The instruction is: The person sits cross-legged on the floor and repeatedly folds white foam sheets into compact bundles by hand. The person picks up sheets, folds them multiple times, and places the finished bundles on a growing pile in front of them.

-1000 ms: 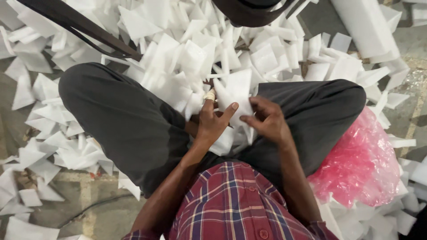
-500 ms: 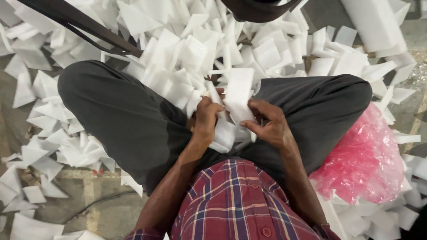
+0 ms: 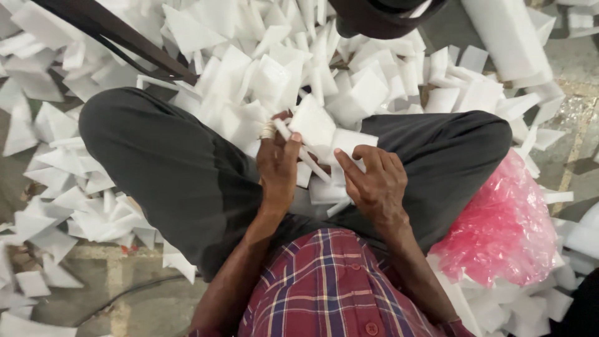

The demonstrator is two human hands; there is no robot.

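I sit cross-legged in dark grey trousers on the floor. My left hand pinches a thin white foam strip between thumb and fingers; a pale wrapping shows on one finger. My right hand rests its fingers on a stack of white foam pieces lying in my lap between both hands. A larger square foam piece stands just above the stack, touching my left fingertips.
A big heap of white foam offcuts covers the floor ahead and to the left. A pink plastic bag lies by my right knee. Dark metal bars cross the upper left. A white foam block sits upper right.
The foam piece held upright between my hands has come down onto the lap stack. My left hand now pinches a thin strip, and my right fingers have spread over the stack.
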